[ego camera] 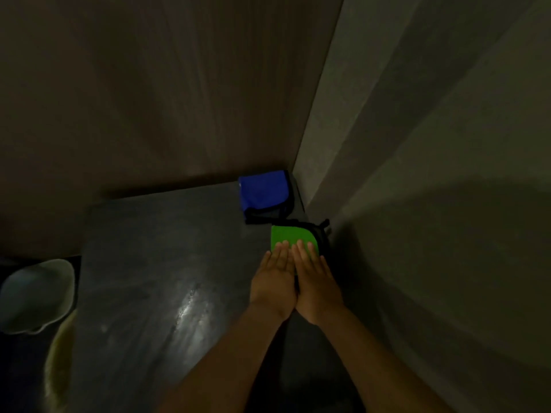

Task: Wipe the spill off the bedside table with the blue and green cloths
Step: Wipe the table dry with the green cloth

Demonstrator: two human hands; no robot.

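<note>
A folded green cloth [290, 234] with dark trim lies near the right edge of the dark bedside table [155, 263]. My left hand [274, 278] and my right hand [316, 281] lie side by side, flat, with straight fingers pressing on the near part of the green cloth. A folded blue cloth [264, 192] sits in the far right corner of the table, just behind the green one and apart from both hands. A wet, shiny streak [190, 314] shows on the table top left of my forearms.
A wooden wall panel [149, 99] stands behind the table and a grey wall [417, 174] closes it on the right. A pale bowl-shaped object [35, 296] sits low at the left, beyond the table's left edge. The scene is dim.
</note>
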